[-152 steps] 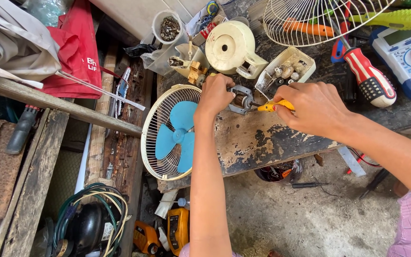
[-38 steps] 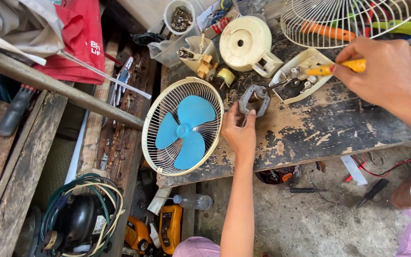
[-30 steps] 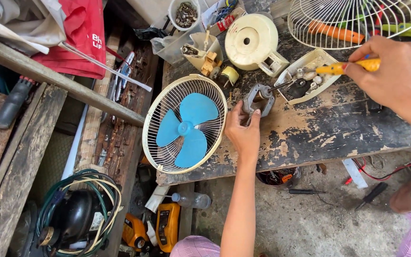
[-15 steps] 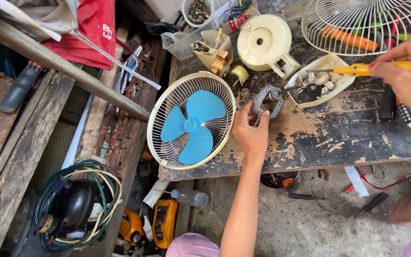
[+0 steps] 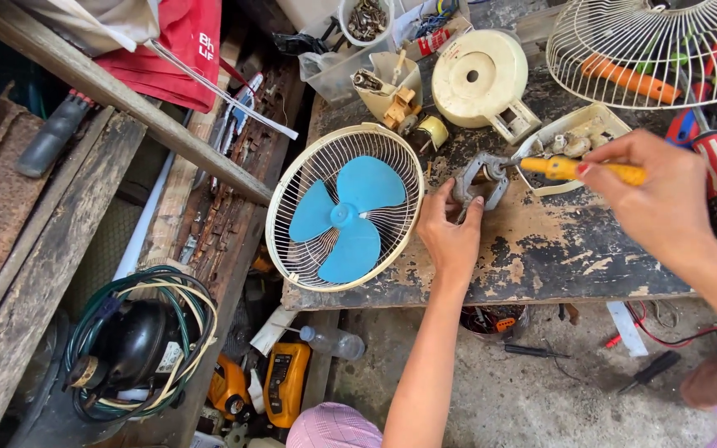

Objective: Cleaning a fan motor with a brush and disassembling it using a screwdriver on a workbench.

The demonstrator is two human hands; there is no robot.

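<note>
on worn bench, small grey metal motor frame (image 5: 481,176) sat at 3 o'clock of blue-bladed fan (image 5: 343,217). risk: frame could skid or twist since left hand (image 5: 450,236) only pinned it w/ spread fingertips, not clamped. right hand (image 5: 653,199) was clenched round yellow screwdriver (image 5: 581,170), tip at frame's 3 o'clock edge, forearm coming from 4 o'clock.
</note>
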